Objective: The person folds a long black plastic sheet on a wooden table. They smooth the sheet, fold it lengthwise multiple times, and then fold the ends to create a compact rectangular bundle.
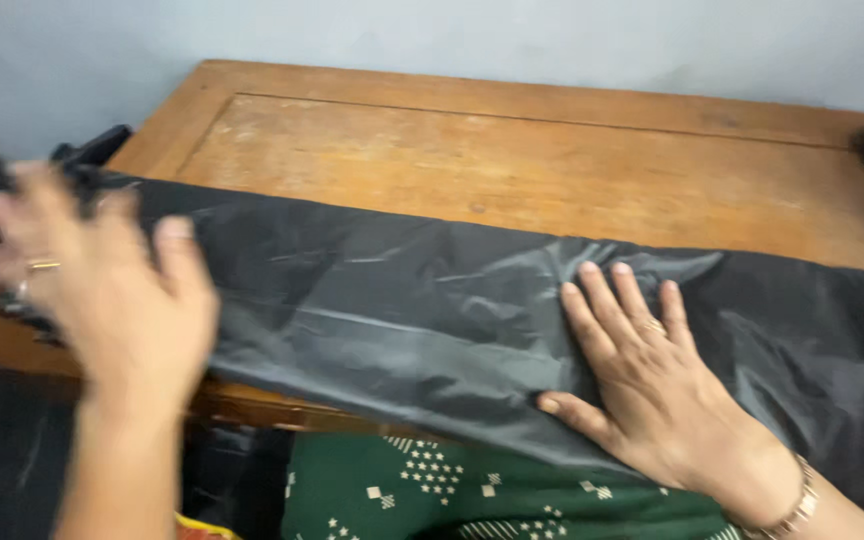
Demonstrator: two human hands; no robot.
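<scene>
The right hand (642, 385) lies flat, fingers (607, 300) spread and released, pressing on a black glossy fabric (402, 310) that stretches across the near half of the wooden counter (512, 150). The left hand (102, 290), blurred, hovers over the fabric's left end with fingers open, grasping nothing, a ring on one finger. Below the counter edge shows a green patterned cloth (432, 490).
</scene>
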